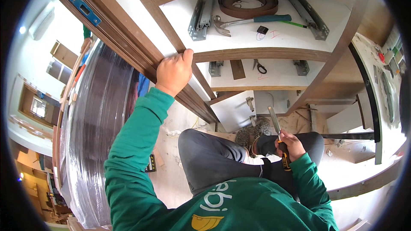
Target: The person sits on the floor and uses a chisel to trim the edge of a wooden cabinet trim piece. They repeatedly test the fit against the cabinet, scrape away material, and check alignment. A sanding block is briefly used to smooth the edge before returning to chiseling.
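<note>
My left hand (174, 73) is closed around the upright edge of the cabinet frame (203, 81), beside a brown door casing (124, 30). Low on the right, my right hand (294, 146) grips the black and yellow handle of a chisel (274, 119). Its flat metal blade points up and away, toward the cabinet, touching nothing that I can see. Below the shelves, a white cabinet door (233, 110) with metal hinges leans near my shoes.
The upper shelf (205, 45) carries a claw hammer (269, 18), a brown edging roll (222, 6), a green pencil (294, 24) and drawer runners (201, 17). Scissors (260, 66) lie one shelf lower. Plastic-wrapped panels (96, 124) stand left; a cluttered worktop (376, 72) is right.
</note>
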### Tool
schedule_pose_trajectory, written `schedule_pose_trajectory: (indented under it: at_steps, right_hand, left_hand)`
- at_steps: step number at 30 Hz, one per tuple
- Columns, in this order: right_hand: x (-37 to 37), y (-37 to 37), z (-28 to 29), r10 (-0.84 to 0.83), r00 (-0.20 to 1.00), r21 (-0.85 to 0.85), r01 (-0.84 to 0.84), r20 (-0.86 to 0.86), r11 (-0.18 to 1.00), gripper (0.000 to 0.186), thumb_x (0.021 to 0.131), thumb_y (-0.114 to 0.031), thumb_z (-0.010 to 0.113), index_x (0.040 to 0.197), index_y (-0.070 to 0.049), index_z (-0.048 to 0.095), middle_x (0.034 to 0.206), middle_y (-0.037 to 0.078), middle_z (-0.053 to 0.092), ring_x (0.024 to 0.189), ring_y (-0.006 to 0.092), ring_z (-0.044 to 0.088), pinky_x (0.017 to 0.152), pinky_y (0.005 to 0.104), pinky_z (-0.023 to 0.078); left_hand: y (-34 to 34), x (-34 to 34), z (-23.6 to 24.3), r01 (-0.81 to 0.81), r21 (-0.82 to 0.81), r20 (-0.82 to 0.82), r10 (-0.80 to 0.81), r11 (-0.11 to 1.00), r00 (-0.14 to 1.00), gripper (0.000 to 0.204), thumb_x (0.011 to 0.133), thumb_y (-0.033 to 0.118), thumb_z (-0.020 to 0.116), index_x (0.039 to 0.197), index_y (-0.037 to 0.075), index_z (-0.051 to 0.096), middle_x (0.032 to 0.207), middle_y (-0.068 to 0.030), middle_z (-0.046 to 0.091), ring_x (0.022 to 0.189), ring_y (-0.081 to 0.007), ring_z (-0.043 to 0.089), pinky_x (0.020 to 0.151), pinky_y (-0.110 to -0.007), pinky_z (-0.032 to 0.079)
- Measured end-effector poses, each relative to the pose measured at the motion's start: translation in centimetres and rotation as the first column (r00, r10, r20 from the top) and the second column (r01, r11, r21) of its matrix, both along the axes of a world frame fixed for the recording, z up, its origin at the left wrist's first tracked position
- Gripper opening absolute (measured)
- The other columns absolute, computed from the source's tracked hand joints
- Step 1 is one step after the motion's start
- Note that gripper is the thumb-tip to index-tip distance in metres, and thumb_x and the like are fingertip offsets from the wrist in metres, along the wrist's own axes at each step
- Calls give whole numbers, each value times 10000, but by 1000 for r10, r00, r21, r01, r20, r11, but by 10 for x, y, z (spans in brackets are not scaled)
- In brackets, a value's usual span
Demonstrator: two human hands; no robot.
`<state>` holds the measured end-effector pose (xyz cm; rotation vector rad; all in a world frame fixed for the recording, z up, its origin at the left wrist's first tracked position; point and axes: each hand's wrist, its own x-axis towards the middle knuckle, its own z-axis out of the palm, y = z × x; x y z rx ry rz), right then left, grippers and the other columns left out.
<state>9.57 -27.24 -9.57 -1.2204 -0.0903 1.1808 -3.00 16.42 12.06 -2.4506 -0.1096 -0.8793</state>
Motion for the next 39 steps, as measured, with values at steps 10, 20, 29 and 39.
schedule_pose_trajectory:
  at_steps: [10,20,29,39]
  right_hand:
    - [4,0,-2,-116,976,25,122,-184,992,214,1109,-253,522,1247,-99,576,833,101,632,571,188,561,540,342,458]
    - [8,3,-19,-33,985,12,36,-169,999,110,1107,-295,533,1127,-193,498,843,83,606,564,184,546,509,347,466]
    - [5,0,-12,-87,980,-25,84,-179,996,198,1110,-250,511,1243,-116,571,853,97,621,596,183,563,553,341,464]
    - [5,5,-10,-57,988,-17,55,-144,998,184,1107,-256,520,1198,-103,567,849,99,612,600,183,560,554,337,465]
  left_hand:
    - [-32,-32,-2,-203,-397,-229,118,895,966,122,972,156,608,1054,79,654,765,-205,706,710,-429,699,648,-549,554]
    - [-33,-67,-20,-147,-503,-217,41,851,975,167,927,98,664,1084,71,616,867,-151,699,828,-388,696,727,-503,544]
    - [-45,-15,-3,-208,-614,-165,134,761,977,565,990,255,660,1491,37,511,732,-162,673,679,-377,676,630,-482,525]
    - [-82,24,-20,-182,-610,-153,110,771,982,724,981,315,667,1574,-4,400,668,-127,656,587,-364,661,559,-471,523]
